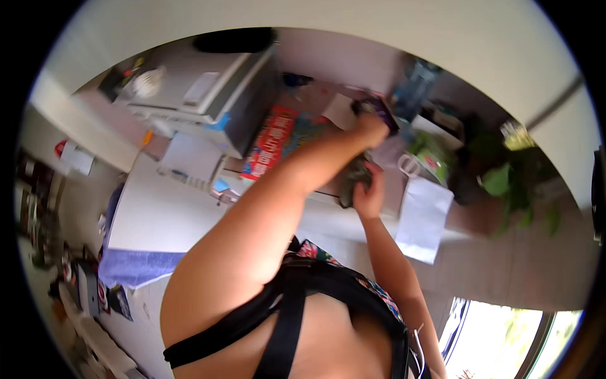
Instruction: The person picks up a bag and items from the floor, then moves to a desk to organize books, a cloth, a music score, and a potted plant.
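Note:
My left hand (371, 130) reaches across to the back of the shelf or desk and is on a dark purple item (384, 115), perhaps a box or packet; blur hides its exact grip. Nearer to me, my right hand (369, 196) has its thumb and fingers around a dark greenish, crumpled thing (352, 182), possibly a cloth. A sheet of white paper (338, 112) lies just left of the purple item. Beside my left forearm lie a red printed packet or booklet (272, 142) and a blue-green printed one (303, 132).
A grey and white boxy appliance (232, 94) stands at the left. To the right are a clear plastic bottle (416, 87), a green packet (431, 154), a white paper sheet (423, 220) over the front edge, and leafy plants (511, 189). A pale cabinet edge (331, 14) overhangs the area.

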Motion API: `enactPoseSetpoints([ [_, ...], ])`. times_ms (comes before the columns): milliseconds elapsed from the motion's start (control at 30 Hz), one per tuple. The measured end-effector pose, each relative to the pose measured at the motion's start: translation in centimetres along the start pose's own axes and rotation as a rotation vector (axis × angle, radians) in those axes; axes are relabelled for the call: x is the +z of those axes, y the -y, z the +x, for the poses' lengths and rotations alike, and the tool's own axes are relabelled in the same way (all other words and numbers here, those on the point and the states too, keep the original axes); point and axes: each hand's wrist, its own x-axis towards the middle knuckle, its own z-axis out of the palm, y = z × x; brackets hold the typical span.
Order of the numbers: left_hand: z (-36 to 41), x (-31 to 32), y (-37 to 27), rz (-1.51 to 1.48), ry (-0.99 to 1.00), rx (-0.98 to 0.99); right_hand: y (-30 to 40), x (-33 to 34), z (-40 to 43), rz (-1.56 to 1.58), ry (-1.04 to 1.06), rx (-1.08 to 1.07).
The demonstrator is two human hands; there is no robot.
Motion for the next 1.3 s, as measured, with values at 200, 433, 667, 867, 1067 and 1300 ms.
enactPoseSetpoints([
  [200, -1.6, -2.3, 0.3, -0.123, -0.233, 0.155, -0.3, -0.2, -0.5, 0.001, -0.011, 0.027],
  [433, -12.0, -16.7, 1.2, -0.129, -0.205, 0.142, 0.2, -0.2, -0.2, 0.001, 0.033, 0.012],
  [667, -21.5, -27.5, 9.7, 0.154, -0.417, 0.075, -0.1, 0.1, -0.3, -0.032, 0.159, -0.041],
  [867, -23.3, -28.1, 13.9, 0.288, -0.44, -0.102, 0.3, -0.5, -0.7, -0.074, 0.142, -0.025],
  [1067, -24.2, -25.8, 9.1, 0.144, -0.456, 0.012, 0.8, -0.4, -0.2, -0.027, 0.126, 0.002],
  [1300, -26.6, -16.1, 5.0, -0.106, -0.169, 0.012, 1.2, -0.6, 0.1, -0.005, 0.146, 0.018],
])
